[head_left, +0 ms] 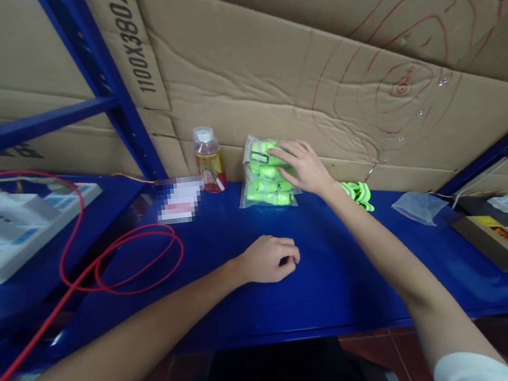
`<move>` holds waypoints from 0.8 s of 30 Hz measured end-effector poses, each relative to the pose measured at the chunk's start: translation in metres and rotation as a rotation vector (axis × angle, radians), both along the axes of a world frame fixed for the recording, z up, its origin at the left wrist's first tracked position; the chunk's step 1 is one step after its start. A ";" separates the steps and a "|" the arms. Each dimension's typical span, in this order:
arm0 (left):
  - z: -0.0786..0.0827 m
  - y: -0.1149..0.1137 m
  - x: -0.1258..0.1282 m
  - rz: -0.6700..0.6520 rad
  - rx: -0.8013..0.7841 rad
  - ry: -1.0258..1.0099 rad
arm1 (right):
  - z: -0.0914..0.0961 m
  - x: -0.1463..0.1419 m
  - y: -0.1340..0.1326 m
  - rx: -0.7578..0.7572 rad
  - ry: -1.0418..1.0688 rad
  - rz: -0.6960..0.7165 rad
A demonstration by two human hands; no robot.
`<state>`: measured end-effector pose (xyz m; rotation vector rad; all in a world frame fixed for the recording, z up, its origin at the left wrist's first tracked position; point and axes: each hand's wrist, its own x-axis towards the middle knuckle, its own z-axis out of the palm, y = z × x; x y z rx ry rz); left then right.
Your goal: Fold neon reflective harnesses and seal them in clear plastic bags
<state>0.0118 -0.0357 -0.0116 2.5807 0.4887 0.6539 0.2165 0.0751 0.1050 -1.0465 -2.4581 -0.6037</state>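
Note:
Bundles of neon-green reflective straps with grey stripes fill a clear plastic bag [266,183], which leans against the cardboard at the back of the blue table. My right hand [303,163] reaches over the bag's right side with fingers spread, fingertips at the upper bundles. Whether they press on the bag is hard to tell. Lower down, my left hand [271,259] is over the bare tabletop with its fingers curled in and nothing visible inside. A loose green reflective strap [358,196] lies behind my right forearm, partly hidden by it.
A clear bottle with a white cap [209,162] stands left of the bag, near a blurred white paper [180,199]. Red cable [137,231] loops beside a power strip [34,234]. At right are an empty clear bag [421,207] and an open cardboard box [501,242].

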 end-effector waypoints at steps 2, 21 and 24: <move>0.000 0.000 0.000 0.005 0.013 0.011 | 0.002 0.006 -0.002 0.047 0.002 -0.006; 0.010 0.000 0.000 0.017 -0.010 0.057 | -0.003 0.005 0.019 -0.082 0.099 0.005; 0.013 -0.001 -0.001 0.018 -0.016 0.062 | -0.002 0.010 0.015 -0.074 0.095 -0.019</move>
